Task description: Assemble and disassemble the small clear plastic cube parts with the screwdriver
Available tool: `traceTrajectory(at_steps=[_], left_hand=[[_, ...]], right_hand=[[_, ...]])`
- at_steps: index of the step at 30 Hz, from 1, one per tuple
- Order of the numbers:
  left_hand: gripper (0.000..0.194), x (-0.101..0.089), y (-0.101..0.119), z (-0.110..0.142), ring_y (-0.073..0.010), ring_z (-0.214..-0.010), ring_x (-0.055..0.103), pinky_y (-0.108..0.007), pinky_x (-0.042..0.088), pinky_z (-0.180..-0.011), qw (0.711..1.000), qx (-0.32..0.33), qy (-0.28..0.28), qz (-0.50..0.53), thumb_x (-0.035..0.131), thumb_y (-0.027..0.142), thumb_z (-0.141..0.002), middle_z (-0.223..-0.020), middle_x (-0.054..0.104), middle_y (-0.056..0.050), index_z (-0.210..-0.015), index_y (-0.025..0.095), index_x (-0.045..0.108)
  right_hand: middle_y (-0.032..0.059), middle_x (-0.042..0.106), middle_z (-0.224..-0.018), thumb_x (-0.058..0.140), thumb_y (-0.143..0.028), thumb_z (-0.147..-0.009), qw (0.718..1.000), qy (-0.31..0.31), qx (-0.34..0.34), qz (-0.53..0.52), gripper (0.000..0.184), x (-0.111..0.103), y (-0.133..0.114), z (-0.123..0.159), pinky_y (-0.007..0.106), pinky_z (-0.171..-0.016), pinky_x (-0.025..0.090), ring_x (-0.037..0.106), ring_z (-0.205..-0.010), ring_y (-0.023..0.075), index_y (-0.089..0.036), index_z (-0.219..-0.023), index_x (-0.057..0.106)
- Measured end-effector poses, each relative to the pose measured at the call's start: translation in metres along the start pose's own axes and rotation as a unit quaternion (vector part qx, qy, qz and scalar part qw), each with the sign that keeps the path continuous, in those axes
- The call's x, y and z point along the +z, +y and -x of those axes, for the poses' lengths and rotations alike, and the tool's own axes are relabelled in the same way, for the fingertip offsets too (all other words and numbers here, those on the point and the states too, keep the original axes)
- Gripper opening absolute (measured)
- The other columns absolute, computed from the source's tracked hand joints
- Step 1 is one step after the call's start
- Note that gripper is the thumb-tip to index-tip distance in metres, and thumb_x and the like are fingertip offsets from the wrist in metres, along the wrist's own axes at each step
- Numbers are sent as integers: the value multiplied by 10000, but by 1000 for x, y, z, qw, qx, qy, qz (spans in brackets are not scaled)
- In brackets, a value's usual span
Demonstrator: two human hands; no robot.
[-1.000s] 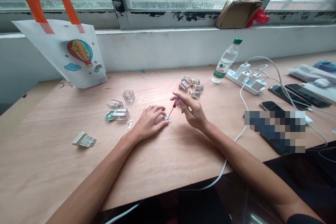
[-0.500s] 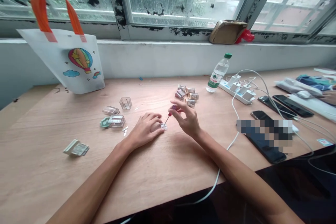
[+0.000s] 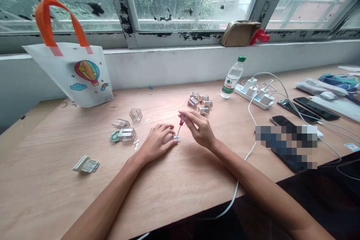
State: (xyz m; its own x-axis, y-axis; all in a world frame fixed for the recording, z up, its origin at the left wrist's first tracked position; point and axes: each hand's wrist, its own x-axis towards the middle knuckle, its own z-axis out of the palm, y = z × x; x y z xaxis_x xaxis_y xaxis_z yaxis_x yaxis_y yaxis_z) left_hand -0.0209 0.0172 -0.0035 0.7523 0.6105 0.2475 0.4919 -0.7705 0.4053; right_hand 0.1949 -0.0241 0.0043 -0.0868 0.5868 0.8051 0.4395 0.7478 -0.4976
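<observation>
My left hand [image 3: 159, 138] rests on the table, its thumb and fingers closed round a small clear plastic piece [image 3: 176, 138]. Much of that piece is hidden by the fingers. Between the fingertips of my right hand [image 3: 200, 126] is a screwdriver [image 3: 181, 121] with a reddish see-through handle. It stands nearly upright, its tip on or just at the clear piece. Left of my left hand lie several small pale strips [image 3: 136, 143], a clear case [image 3: 127, 134] with a green part beside it, another clear case [image 3: 120, 123] and an open clear cup [image 3: 135, 114].
Several clear cases with brownish contents [image 3: 203, 104] lie beyond my right hand. A water bottle [image 3: 233, 77], a power strip [image 3: 254, 96] and phones [image 3: 316, 108] are to the right. A handled bag [image 3: 70, 75] stands back left; a folded greenish packet [image 3: 86, 165] lies front left. A white cable [image 3: 234, 195] passes under my right forearm.
The screwdriver has become more upright, and the fingers of my right hand have shifted round its handle. My left hand keeps its hold on the clear piece. The view has shifted slightly.
</observation>
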Motion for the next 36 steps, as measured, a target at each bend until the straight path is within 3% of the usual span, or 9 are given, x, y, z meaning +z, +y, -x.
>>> traceTrajectory(at_steps=[6, 10, 12, 17, 20, 23, 27, 31, 36], left_hand=[[288, 0, 2, 0, -278, -1300, 495, -485, 378, -1112, 1000, 0, 0, -1, 590, 487, -957, -1366, 607, -60, -1127, 270, 674], [290, -1, 2, 1, -277, -1296, 498, -487, 382, -1108, 1000, -5, -2, 4, 597, 495, -953, -1365, 609, -64, -1106, 262, 678], [290, -1, 3, 2, -273, -1297, 497, -486, 383, -1108, 1000, -4, -5, 6, 597, 495, -955, -1371, 606, -68, -1103, 258, 677], [283, 1, 2, 3, -263, -1299, 496, -481, 380, -1111, 1000, -3, 1, 6, 599, 489, -957, -1372, 605, -62, -1109, 261, 671], [281, 3, 0, 3, -262, -1294, 502, -476, 383, -1112, 1000, 0, 2, 6, 603, 483, -956, -1368, 608, -64, -1111, 257, 667], [274, 2, 0, 3, -267, -1294, 502, -477, 387, -1109, 1000, 3, 2, 2, 607, 472, -955, -1365, 610, -67, -1115, 258, 667], [275, 0, 1, 2, -277, -1285, 505, -485, 400, -1093, 1000, 3, 0, 3, 598, 466, -958, -1362, 608, -74, -1121, 261, 681], [292, 1, -2, 0, -285, -1279, 510, -495, 397, -1090, 1000, 8, 5, 6, 611, 475, -947, -1358, 614, -73, -1137, 268, 691], [291, 4, -3, 0, -274, -1287, 506, -485, 385, -1104, 1000, 8, 7, 0, 610, 476, -951, -1358, 615, -65, -1135, 261, 677]], right_hand=[[33, 713, -937, 658, -258, -958, 999, 31, 10, 26, 289, -3, -2, 2, 312, -725, 593, 680, -782, 154, -249, -1247, 658], [64, 722, -1068, 511, -205, -1027, 1000, 4, 2, 8, 320, -3, -4, 2, 353, -843, 595, 704, -903, 168, -259, -1316, 638], [59, 738, -1032, 535, -210, -1018, 1000, 13, 17, -17, 331, -3, -3, 1, 351, -817, 609, 715, -881, 172, -244, -1336, 618], [41, 745, -909, 733, -265, -902, 997, 67, 36, 25, 209, -2, -3, 4, 317, -701, 622, 701, -755, 165, -218, -1103, 696], [71, 748, -1061, 572, -245, -1002, 999, 24, 41, -14, 222, 0, -4, 5, 340, -758, 635, 716, -826, 160, -227, -1210, 647], [38, 750, -998, 580, -252, -1002, 996, 35, 58, -60, 280, 1, -4, 5, 336, -768, 638, 724, -812, 149, -245, -1282, 592], [20, 726, -889, 672, -280, -950, 998, 48, 39, 12, 212, -2, -4, 2, 322, -748, 618, 707, -800, 161, -254, -1161, 684], [64, 734, -1069, 490, -223, -1040, 1000, -6, 25, -1, 323, -6, -3, -1, 367, -858, 595, 700, -868, 159, -256, -1335, 616], [24, 695, -884, 699, -278, -934, 999, 40, 30, 12, 313, -4, -3, 0, 321, -734, 583, 665, -780, 159, -248, -1244, 676]])
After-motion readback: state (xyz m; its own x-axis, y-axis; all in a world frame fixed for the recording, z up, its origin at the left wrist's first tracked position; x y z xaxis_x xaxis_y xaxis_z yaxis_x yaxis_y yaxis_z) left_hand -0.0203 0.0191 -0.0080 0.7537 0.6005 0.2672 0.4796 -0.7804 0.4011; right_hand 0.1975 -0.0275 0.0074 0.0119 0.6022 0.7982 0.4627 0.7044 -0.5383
